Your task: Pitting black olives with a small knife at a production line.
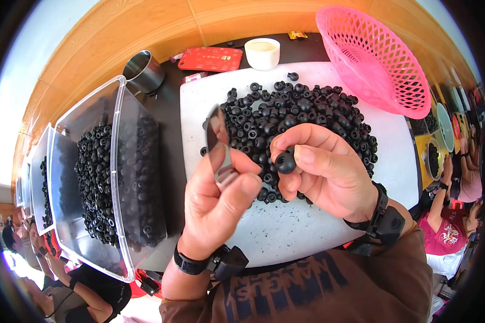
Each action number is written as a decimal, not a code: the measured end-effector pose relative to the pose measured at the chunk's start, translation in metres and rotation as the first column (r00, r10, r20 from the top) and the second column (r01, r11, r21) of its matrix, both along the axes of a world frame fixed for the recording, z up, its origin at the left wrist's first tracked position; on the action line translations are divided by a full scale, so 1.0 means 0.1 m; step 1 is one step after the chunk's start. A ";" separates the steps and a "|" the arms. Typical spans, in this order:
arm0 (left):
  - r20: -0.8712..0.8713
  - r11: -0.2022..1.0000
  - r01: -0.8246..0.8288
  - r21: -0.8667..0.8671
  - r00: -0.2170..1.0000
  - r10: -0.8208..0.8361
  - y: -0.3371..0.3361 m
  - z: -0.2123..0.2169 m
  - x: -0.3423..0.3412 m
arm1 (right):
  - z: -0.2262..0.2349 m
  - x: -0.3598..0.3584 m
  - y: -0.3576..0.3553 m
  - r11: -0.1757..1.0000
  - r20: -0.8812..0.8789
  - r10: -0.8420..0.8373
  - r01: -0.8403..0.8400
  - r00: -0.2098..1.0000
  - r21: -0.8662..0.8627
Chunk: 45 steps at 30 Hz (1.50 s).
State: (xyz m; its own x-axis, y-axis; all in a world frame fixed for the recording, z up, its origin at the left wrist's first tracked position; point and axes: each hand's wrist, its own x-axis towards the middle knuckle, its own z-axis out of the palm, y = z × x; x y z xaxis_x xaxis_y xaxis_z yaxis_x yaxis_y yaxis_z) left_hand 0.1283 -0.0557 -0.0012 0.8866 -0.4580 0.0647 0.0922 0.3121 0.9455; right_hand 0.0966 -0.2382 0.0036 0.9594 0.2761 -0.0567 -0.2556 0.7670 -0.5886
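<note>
My left hand (213, 202) is closed around a shiny metal tool (217, 137) with a broad, flat, blade-like upper end; its exact kind does not show. Between the thumb and fingers of my right hand (334, 172) is a round black part (285, 161), with a hole facing me. The tool and the part are apart, both held above a white board (285, 237). Beneath and behind my hands, a heap of similar black parts (302, 107) is spread over the board. Some of the heap is hidden by my hands.
To the left stands a clear plastic bin (123, 177) holding many black parts. Behind the board are a metal cup (144, 72), a red packet (210, 59) and a white cup (262, 54). A pink basket (380, 59) leans over the board's far right corner. Other people sit at both sides.
</note>
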 end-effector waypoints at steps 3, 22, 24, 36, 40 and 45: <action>0.163 0.986 0.046 0.163 0.984 -0.073 -0.03 0.08 0.00 | 0.03 -0.01 0.01 0.999 -0.041 -0.018 0.016 0.999 -0.049; 0.089 0.983 0.104 0.149 0.989 -0.118 -0.01 0.00 -0.01 | -0.06 -0.09 0.01 0.915 0.249 0.015 0.087 0.968 -0.394; 0.039 0.982 0.122 0.145 0.991 -0.129 -0.02 0.00 -0.02 | -0.07 -0.09 0.02 0.917 0.278 0.021 0.093 0.960 -0.388; -0.050 0.988 0.150 -0.021 0.987 -0.151 -0.05 -0.06 -0.01 | 0.00 -0.11 0.02 0.920 0.266 0.018 0.088 0.964 -0.382; -0.036 0.988 0.155 -0.018 0.987 -0.155 -0.06 -0.05 -0.03 | -0.02 -0.11 0.00 0.922 0.272 0.026 0.082 0.962 -0.378; 0.014 0.990 0.141 0.024 0.990 -0.141 -0.05 -0.03 -0.01 | -0.04 -0.10 -0.01 0.935 0.269 0.035 0.063 0.962 -0.349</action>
